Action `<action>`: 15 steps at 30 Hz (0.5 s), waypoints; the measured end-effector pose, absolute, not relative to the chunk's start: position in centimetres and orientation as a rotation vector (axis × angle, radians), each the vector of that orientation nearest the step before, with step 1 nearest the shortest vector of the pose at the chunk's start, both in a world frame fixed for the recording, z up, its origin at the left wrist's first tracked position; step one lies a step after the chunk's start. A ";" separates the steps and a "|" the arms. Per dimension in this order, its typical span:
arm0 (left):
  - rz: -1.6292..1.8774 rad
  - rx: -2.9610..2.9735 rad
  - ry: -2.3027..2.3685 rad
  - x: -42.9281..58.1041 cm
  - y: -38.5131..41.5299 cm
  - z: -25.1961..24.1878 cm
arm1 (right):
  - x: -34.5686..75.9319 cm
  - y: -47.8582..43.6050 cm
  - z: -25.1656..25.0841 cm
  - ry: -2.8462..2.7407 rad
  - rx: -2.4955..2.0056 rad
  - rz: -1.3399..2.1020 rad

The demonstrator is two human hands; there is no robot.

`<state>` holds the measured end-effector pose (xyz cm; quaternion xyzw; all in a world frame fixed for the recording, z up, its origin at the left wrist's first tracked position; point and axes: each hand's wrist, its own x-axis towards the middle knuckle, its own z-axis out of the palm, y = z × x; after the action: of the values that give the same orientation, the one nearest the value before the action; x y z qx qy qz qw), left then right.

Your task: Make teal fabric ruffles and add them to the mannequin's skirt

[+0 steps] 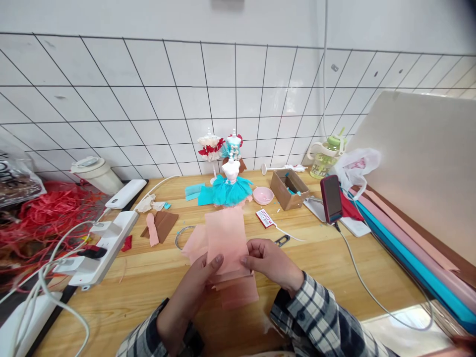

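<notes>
Between my two hands is a sheet of peach crepe paper, held up over the table. My left hand is closed on its lower left edge with the thumb lying on the front. At the lower right edge, my right hand pinches it between thumb and fingers. More peach paper lies below and behind it, partly covered. Just beyond stands a small white dress-form figure wearing a turquoise tulle skirt. Two more dressed figures stand behind it, one with red trim.
Left are a white power strip, cables, red shredded paper and a cream cup. A pink bowl, cardboard box, glue-like packet, phone and green-lidded bottle stand right. Paper rolls line the right edge.
</notes>
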<state>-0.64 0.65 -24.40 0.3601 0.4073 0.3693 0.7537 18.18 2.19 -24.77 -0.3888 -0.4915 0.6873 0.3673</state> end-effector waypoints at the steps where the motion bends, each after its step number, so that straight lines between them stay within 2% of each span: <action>1: 0.791 0.774 0.891 -0.6 0.6 -24.5 | 18.1 2.2 -24.7 -1.275 -1.011 1.761; 5: 0.837 0.732 0.940 -0.6 0.6 -24.5 | 19.1 2.3 -24.9 -1.459 -1.091 1.648; 7: 0.917 0.705 0.977 -0.8 0.8 -24.3 | 20.9 2.7 -25.5 -1.653 -1.217 1.347; 10: 0.983 0.679 1.032 -1.4 1.1 -23.9 | 24.2 3.5 -27.4 -2.032 -1.456 0.660; 12: 1.003 0.658 1.054 -1.8 1.2 -23.9 | 26.1 3.7 -29.0 -2.280 -1.564 0.450; 15: 1.026 0.625 1.050 -2.1 1.1 -23.9 | 27.2 3.5 -30.6 -2.404 -1.677 0.347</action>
<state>-2.13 1.12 -23.92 0.2805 0.4709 0.4604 0.6983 27.24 3.54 -30.61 -0.5655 -0.8109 0.1171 0.0949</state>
